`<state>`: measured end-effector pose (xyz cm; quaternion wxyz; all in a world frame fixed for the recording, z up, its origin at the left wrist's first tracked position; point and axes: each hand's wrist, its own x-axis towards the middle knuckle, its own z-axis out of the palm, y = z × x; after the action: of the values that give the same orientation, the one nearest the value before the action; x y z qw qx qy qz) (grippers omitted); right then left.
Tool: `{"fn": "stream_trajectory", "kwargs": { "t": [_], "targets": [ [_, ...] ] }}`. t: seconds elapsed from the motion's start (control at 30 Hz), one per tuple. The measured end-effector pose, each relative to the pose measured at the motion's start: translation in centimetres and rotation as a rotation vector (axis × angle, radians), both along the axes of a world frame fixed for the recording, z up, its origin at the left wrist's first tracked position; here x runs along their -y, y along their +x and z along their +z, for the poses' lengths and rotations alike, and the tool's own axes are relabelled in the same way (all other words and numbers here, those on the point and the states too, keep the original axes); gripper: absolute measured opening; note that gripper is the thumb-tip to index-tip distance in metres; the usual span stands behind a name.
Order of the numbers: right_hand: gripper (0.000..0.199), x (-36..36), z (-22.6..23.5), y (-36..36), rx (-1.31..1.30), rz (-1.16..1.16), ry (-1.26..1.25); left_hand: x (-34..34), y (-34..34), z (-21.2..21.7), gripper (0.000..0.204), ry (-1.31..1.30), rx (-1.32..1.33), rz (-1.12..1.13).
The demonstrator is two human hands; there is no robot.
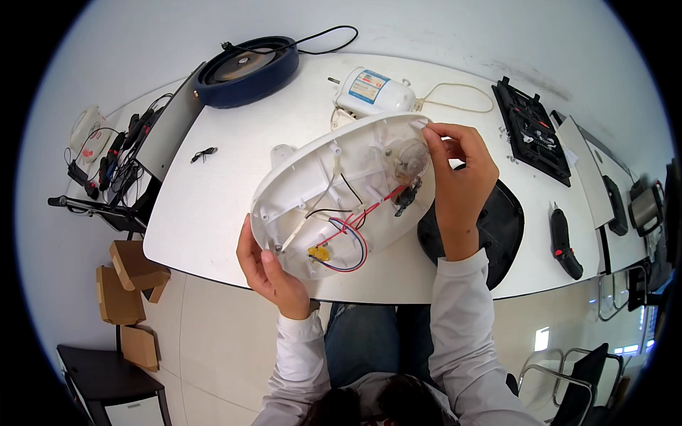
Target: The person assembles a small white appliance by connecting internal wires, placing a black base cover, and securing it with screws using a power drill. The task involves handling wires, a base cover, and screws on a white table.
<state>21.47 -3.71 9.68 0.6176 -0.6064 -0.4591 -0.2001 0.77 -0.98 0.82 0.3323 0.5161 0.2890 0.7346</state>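
The left hand [275, 275] cups the near left end of a white plastic shell [291, 195], its grip spread just wide enough for the edge, thumb at the rim and fingers outside. The shell is held up over the front of the bench [206, 213], tipped so its inside shows. It looks light, stiff and a bit slippery. The thin wires [347, 226] could pull loose, so the hard rim seems best to hold. The right hand [465, 170] reaches up farther, its grip pinched small on the far right rim. Below that arm lies a black cover [503, 234]. Behind the shell sits a white motor [387, 92].
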Motion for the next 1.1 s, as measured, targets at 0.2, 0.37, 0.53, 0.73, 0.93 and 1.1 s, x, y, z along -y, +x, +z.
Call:
{"fn": "stream_trajectory", "kwargs": {
  "t": [0.2, 0.37, 0.53, 0.73, 0.93, 1.1],
  "targets": [
    [0.007, 0.1, -0.1, -0.3, 0.002, 0.003, -0.015, 0.0, -0.2, -0.2, 0.047, 0.004, 0.001, -0.006],
    [0.007, 0.1, -0.3, -0.3, -0.039, 0.059, -0.011, -0.2, -0.2, -0.4, 0.047, -0.003, 0.002, 0.003],
    [0.007, 0.3, -0.4, 0.1, -0.048, 0.069, -0.014, -0.1, -0.1, -0.2, 0.047, -0.005, 0.005, 0.0],
    [0.008, 2.5, 0.1, 0.2, -0.164, 0.064, 0.0, -0.2, 0.0, -0.3, 0.047, -0.007, 0.007, 0.008],
    [0.011, 7.0, -0.1, -0.6, -0.356, 0.208, -0.031, 0.0, -0.2, 0.1, 0.046, 0.001, 0.025, -0.036],
    [0.013, 6.8, -1.7, -2.9, -0.13, 0.231, -0.154, -0.1, -0.1, 0.0, 0.046, 0.004, -0.006, -0.001]
  ]
}}
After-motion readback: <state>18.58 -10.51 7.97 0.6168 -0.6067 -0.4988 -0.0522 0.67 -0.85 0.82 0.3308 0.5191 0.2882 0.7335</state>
